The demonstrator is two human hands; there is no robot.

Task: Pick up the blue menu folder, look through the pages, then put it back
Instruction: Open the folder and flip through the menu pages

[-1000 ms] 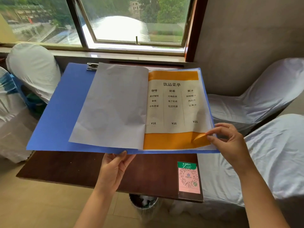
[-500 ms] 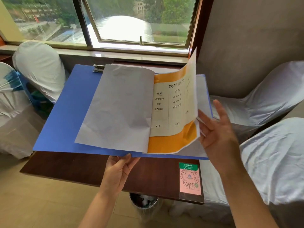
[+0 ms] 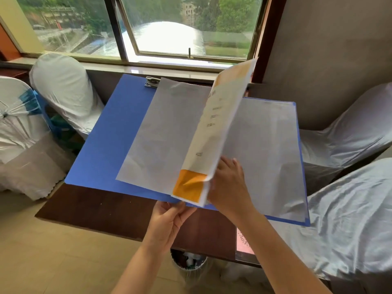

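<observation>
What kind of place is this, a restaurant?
Probably a restaurant or cafe. There is an open blue menu folder held over a dark brown wooden table, chairs in white fabric covers, and a pink payment-code card on the table.

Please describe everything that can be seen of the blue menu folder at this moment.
The blue menu folder is open and held above the dark wooden table. It looks like thin stiff plastic, with a metal clip at its top edge. The left hand grips its near edge at the middle. The right hand lifts an orange-bordered menu page, which stands nearly upright; pale sheets lie on either side.
</observation>
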